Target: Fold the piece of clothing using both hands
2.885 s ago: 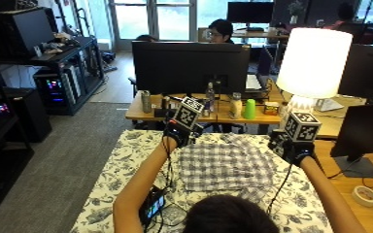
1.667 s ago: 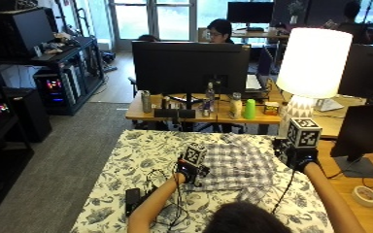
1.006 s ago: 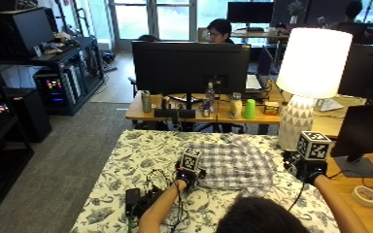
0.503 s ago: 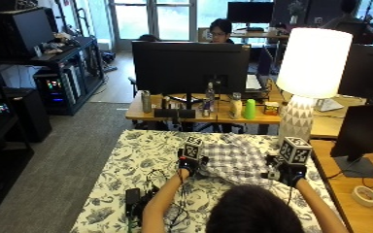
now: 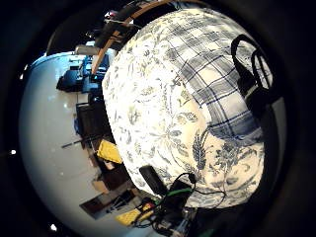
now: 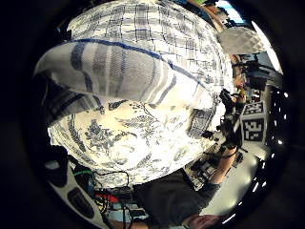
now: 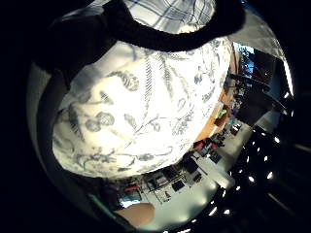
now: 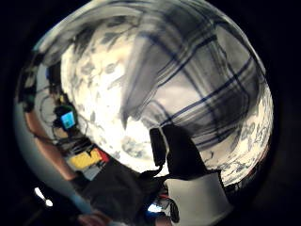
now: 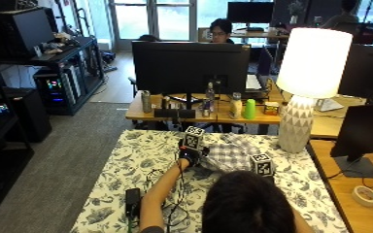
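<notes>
Hands moved inward; left hand [image 9: 190,156] grips shirt [image 9: 231,155] edge.

One plaid shirt [image 9: 228,155] on one floral tablecloth [image 9: 128,165]. Two gloved hands: left hand [image 9: 190,155], right hand [image 9: 262,167]. One lamp [image 9: 306,82] beyond right hand. One phone [image 9: 133,196] nearer than left hand.
</notes>
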`<state>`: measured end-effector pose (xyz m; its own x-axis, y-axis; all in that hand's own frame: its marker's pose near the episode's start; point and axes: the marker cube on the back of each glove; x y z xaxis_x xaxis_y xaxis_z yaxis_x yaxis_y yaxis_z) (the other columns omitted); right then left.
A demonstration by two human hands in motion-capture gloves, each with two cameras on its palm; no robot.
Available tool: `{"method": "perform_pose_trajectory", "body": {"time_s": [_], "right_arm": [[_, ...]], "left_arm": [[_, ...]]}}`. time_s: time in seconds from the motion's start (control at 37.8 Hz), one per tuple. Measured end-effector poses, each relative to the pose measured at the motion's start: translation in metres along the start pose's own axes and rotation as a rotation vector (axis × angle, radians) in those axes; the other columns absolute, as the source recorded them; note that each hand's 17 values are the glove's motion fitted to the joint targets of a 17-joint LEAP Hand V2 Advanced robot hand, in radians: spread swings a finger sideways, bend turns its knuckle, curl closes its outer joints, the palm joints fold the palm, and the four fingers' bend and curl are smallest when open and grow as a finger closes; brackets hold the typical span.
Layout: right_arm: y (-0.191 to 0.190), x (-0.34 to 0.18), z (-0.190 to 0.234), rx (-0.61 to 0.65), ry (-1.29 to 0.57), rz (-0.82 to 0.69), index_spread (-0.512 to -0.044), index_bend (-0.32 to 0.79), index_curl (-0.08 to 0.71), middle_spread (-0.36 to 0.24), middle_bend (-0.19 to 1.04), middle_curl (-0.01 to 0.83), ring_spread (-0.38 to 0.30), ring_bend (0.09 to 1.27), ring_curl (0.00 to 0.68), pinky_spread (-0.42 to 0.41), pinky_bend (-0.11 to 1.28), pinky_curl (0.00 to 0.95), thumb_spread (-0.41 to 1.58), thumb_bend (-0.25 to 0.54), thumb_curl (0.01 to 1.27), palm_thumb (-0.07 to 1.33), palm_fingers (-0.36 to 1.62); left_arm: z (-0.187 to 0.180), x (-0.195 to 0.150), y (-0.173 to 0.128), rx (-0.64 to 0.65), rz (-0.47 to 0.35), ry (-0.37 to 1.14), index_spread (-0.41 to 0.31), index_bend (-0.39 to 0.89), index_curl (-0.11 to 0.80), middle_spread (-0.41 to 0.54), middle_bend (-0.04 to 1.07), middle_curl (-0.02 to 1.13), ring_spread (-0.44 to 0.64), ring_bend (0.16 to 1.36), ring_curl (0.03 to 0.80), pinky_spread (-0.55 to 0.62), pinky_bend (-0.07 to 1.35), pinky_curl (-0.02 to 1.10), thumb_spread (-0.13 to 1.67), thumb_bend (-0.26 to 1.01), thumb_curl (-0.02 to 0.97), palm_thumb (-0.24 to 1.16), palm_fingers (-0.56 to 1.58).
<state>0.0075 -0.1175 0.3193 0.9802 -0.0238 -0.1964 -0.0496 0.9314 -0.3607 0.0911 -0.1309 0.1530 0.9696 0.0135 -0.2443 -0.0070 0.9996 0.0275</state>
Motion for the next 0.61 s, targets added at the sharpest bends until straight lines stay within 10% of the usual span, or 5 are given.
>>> {"method": "perform_pose_trajectory", "body": {"time_s": [0.24,0.42,0.61], "right_arm": [[0.025,-0.007,-0.046,0.326,0.084,0.058,-0.216,0.09,0.12,0.006,0.26,0.343,0.034,0.66,0.362,0.191,0.78,0.385,1.08,0.087,0.3,0.65,0.38],[0.038,-0.025,-0.046,0.162,-0.042,0.017,-0.252,0.09,0.156,-0.1,0.35,0.397,-0.122,0.75,0.401,-0.083,0.73,0.373,1.03,0.128,0.35,0.83,0.83],[0.018,-0.004,-0.057,0.31,-0.002,0.053,-0.257,0.22,0.248,-0.152,0.43,0.445,-0.184,0.7,0.417,-0.215,0.6,0.368,0.98,0.168,0.4,1.0,1.22]], "left_arm": [[-0.006,-0.011,0.001,0.023,-0.043,0.033,-0.219,0.12,0.325,-0.33,0.58,0.57,-0.35,0.7,0.454,-0.33,0.34,0.39,1.63,0.23,0.112,0.4,1.13],[0.0,-0.011,0.01,-0.039,-0.026,0.076,-0.222,0.13,0.331,-0.334,0.57,0.58,-0.35,0.7,0.458,-0.33,0.32,0.4,1.63,0.26,0.107,0.4,1.13],[0.005,-0.013,0.025,-0.069,0.0,0.069,-0.224,0.13,0.336,-0.335,0.55,0.59,-0.35,0.68,0.458,-0.33,0.32,0.4,1.63,0.3,0.103,0.39,1.13]]}}
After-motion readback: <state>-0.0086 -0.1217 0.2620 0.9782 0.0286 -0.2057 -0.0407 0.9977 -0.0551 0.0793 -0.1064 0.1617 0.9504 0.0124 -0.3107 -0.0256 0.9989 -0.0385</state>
